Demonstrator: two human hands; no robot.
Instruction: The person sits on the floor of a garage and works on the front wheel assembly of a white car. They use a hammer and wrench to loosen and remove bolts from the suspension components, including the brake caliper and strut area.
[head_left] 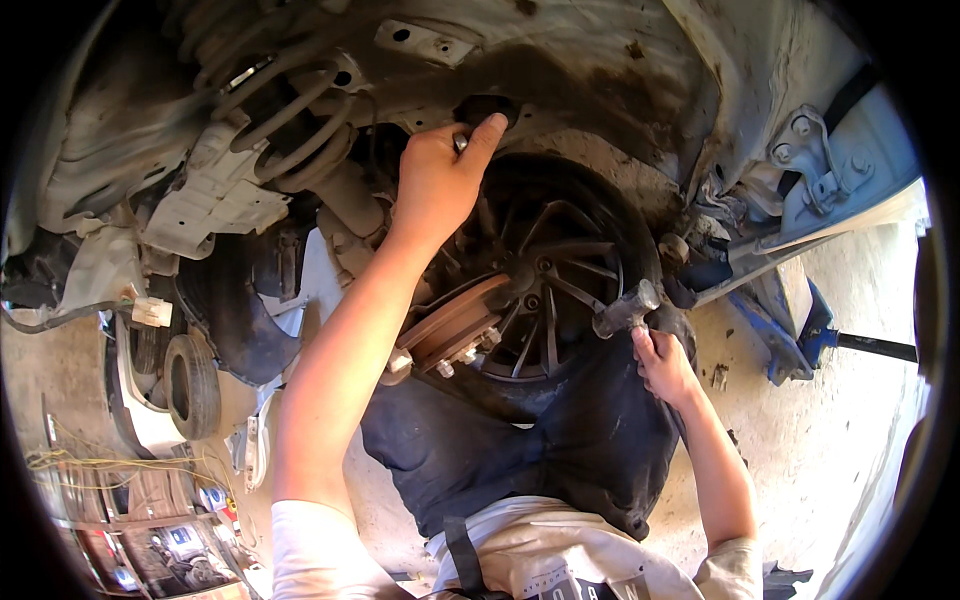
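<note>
Up under the wheel arch (590,75), the left hand (440,185) has fingers curled round a metal piece (460,143), mostly hidden from me; lower down, the right hand (664,368) clamps its fingers on a hammer (627,309), head over the wheel's (545,265) right edge, rusty brake disc (450,325) off left!
</note>
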